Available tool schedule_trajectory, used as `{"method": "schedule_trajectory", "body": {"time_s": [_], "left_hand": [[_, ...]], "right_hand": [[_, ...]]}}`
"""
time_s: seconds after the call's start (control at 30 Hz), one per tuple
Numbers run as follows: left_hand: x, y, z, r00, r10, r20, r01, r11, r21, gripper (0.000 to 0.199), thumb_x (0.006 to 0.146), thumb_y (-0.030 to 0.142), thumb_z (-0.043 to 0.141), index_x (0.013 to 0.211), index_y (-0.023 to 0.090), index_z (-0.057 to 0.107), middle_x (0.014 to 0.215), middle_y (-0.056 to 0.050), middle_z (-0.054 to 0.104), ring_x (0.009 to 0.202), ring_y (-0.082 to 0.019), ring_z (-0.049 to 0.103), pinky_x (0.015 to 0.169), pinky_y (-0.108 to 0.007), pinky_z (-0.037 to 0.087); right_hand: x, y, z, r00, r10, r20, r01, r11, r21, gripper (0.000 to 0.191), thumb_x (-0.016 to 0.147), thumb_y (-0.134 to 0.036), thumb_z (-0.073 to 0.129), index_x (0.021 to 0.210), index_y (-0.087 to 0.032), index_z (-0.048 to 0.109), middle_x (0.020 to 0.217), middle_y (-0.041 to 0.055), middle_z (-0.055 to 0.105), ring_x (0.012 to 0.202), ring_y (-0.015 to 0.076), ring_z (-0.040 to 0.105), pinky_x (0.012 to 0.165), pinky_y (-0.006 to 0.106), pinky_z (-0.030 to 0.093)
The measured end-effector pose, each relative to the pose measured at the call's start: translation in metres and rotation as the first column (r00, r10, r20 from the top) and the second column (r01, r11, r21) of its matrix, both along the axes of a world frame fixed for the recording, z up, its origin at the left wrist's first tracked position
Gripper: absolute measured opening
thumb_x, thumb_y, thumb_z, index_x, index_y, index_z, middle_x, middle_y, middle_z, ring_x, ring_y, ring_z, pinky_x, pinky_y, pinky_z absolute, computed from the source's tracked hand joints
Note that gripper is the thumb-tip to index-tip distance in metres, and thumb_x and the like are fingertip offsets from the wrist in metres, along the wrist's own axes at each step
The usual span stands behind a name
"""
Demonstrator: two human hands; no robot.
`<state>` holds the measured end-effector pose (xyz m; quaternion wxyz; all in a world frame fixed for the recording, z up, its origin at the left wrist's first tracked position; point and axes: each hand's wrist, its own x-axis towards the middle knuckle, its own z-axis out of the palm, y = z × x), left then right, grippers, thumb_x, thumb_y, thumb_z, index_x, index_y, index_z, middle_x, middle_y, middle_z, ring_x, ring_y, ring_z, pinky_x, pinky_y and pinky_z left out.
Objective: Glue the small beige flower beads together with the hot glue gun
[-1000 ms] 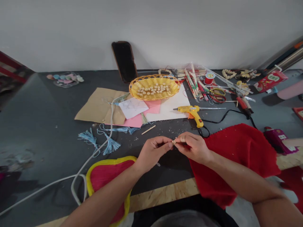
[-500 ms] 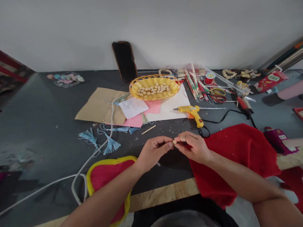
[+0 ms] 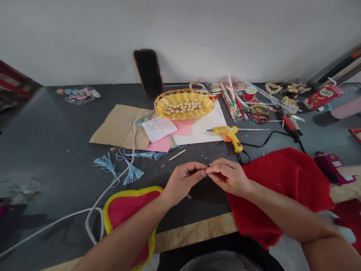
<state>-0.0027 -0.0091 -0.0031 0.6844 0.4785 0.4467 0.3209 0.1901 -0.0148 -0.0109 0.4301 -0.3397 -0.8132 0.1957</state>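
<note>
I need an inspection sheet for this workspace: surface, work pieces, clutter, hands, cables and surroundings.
Surface: dark grey tabletop, pale scraps scattered on it.
Work pieces: cream piece in the hands, mostly hidden; flower-shaped pieces in a yellow woven basket.
Clutter: blue tassels, wooden stick, red thread spool, red cloth.
Hands: left hand and right hand meet, pinching the cream piece.
Cables: white cable crosses brown paper; black cord beside the yellow glue gun.
Surroundings: phone leaning against a pale wall.
</note>
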Motion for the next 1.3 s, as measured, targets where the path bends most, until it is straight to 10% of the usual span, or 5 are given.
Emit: {"method": "schedule_trajectory", "body": {"time_s": [1.3], "left_hand": [[0.0018, -0.0007, 0.0011, 0.996, -0.032, 0.088, 0.035, 0.999, -0.033, 0.028, 0.070, 0.038, 0.079, 0.086, 0.016, 0.071, 0.081, -0.001, 0.069, 0.074, -0.012, 0.060, 0.071, -0.023, 0.047]], "right_hand": [[-0.0003, 0.0009, 0.0080, 1.000, 0.006, -0.010, -0.006, 0.999, -0.049, 0.009, 0.088, -0.011, 0.057, 0.090, -0.020, 0.059, 0.081, 0.0044, 0.066, 0.075, 0.0123, 0.064, 0.068, 0.022, 0.056]]}}
